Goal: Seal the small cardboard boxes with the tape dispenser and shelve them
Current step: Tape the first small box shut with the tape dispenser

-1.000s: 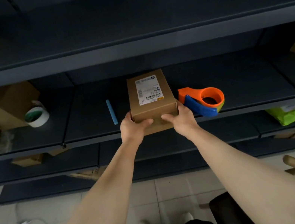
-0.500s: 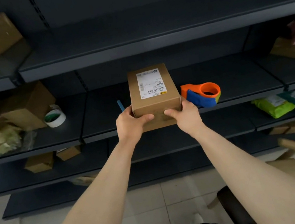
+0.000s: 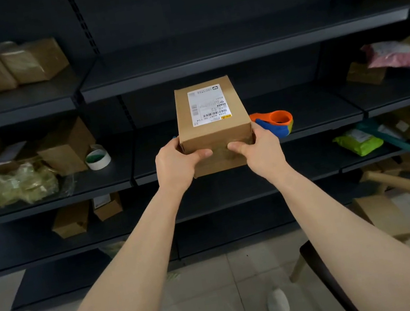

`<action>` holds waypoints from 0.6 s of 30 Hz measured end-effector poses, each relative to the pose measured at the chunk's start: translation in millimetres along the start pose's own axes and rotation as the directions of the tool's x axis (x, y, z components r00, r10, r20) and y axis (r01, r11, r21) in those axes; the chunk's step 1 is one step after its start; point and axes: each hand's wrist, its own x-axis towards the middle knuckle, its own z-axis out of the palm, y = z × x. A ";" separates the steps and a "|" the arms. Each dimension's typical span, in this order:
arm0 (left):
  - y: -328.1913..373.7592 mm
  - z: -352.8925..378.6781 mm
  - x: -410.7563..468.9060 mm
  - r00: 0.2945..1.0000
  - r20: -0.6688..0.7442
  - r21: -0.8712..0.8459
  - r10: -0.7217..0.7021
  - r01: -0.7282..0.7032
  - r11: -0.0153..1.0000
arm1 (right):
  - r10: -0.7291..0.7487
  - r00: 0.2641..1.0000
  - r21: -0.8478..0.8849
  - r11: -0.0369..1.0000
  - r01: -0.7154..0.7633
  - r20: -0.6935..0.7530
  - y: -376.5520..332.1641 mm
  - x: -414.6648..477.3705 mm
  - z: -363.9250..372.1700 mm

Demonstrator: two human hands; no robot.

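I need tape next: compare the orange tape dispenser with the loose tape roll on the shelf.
The tape dispenser is orange and blue; the tape roll is white with a green inside. The dispenser lies in the middle bay, partly hidden behind the box and the right hand; the roll lies in the left bay, fully visible. Both rest on the same shelf level.

Brown cardboard box point(image 3: 213, 126) with white label point(image 3: 208, 105); orange-and-blue tape dispenser point(image 3: 274, 122); dark shelves point(image 3: 235, 51)
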 end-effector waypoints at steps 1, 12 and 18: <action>4.5 -6.3 -3.7 1.000 0.005 -0.010 -0.003 0.003 1.000 | -0.024 1.000 0.004 1.000 0.024 -0.008 -5.8 -5.1 -1.6; 59.9 -74.2 -13.5 0.988 -0.108 -0.039 0.110 -0.115 0.993 | -0.256 0.960 0.008 0.966 0.259 -0.109 -86.0 -20.2 -8.2; 83.8 -102.3 22.4 0.975 -0.170 -0.034 0.143 -0.151 0.988 | -0.300 0.949 0.066 0.949 0.307 -0.095 -124.8 14.0 6.3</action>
